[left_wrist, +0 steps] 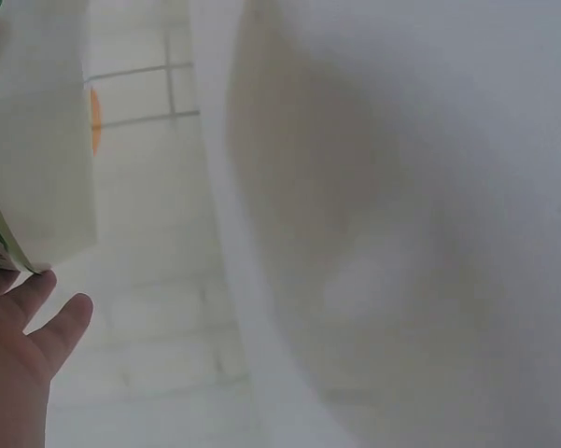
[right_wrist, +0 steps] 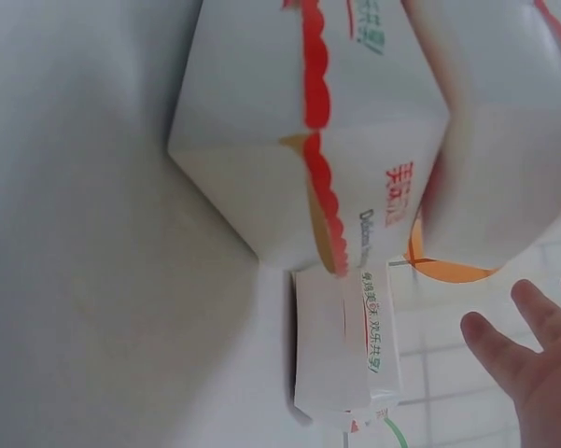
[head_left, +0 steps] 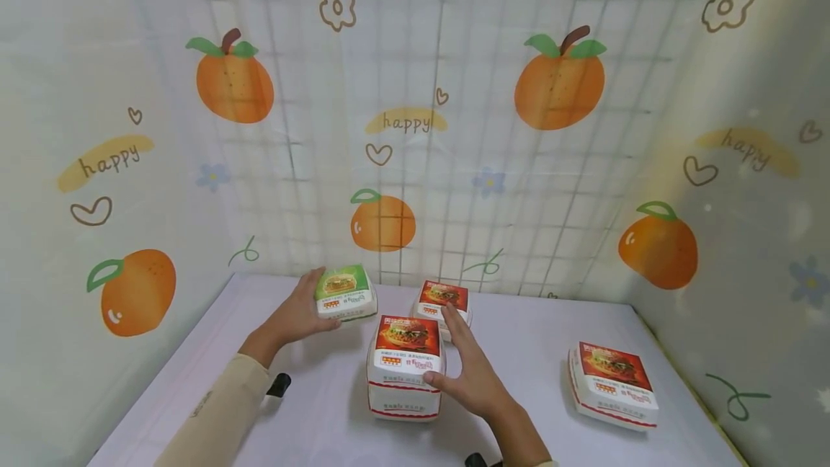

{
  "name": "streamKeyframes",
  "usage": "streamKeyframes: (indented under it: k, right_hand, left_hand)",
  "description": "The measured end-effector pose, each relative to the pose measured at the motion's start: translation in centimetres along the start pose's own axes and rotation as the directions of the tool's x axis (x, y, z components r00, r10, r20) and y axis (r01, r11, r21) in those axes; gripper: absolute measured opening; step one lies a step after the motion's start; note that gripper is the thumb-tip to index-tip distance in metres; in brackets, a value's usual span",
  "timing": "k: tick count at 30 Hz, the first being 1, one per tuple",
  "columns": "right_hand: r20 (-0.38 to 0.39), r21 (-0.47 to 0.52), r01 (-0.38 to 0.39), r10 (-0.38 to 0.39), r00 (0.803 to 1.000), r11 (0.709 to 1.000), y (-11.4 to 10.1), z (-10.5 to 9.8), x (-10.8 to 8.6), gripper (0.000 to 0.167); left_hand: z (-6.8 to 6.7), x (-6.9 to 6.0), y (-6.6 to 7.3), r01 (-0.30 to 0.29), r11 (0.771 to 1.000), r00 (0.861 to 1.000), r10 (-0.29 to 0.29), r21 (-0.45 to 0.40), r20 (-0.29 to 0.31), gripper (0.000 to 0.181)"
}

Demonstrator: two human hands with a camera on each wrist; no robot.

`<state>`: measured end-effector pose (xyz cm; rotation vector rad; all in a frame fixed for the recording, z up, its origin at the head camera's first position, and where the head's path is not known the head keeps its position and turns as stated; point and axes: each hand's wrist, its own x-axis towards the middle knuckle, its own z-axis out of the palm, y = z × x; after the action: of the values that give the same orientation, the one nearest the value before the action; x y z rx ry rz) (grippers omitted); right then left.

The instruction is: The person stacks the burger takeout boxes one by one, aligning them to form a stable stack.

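My left hand (head_left: 300,313) grips a green-topped burger box (head_left: 346,295) by its left side. In the left wrist view that box (left_wrist: 37,140) is raised off the table, with its pale underside showing. Two red-topped burger boxes are stacked in the middle, the upper box (head_left: 407,352) squarely over the lower box (head_left: 403,403). Beside the stack's right side is my right hand (head_left: 478,375), fingers spread and thumb close to the upper box. In the right wrist view its fingers (right_wrist: 497,359) stand apart from the stacked boxes (right_wrist: 355,131).
Behind the stack sits another red-topped burger box (head_left: 444,299), partly hidden by my right hand. One more red-topped box (head_left: 614,385) lies at the table's right. A printed curtain (head_left: 480,236) with a grid behind it closes off the white table's (head_left: 311,409) back and sides.
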<state>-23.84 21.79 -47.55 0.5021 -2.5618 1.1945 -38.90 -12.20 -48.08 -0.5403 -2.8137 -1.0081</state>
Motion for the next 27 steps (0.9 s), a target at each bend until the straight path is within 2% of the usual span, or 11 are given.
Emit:
streamKeyframes:
  k: [7,11,17,27]
  right_hand:
    - [0.001,-0.014,-0.018,0.018,1.000,1.000,0.1,-0.1,0.1,0.103]
    - [0.007,-0.005,-0.033,0.033,0.999,0.999,0.1,-0.1,-0.1,0.103]
    - [0.015,-0.002,-0.058,0.058,0.998,0.998,0.0,0.0,-0.1,0.102]
    - [0.011,-0.004,-0.070,0.070,0.997,0.998,-0.3,0.2,0.2,0.098]
  left_hand:
    - [-1.3,0.1,1.1,-0.036,0.997,0.998,0.033,-0.063,-0.047,0.117]
    - [-1.7,0.0,1.9,-0.053,0.996,0.997,0.049,-0.068,-0.068,0.113]
    - [-2.2,-0.2,3.3,-0.123,0.990,0.987,0.115,-0.067,-0.109,0.110]
    - [-3.1,-0.5,5.9,-0.225,0.969,0.972,0.215,-0.099,-0.097,0.113]
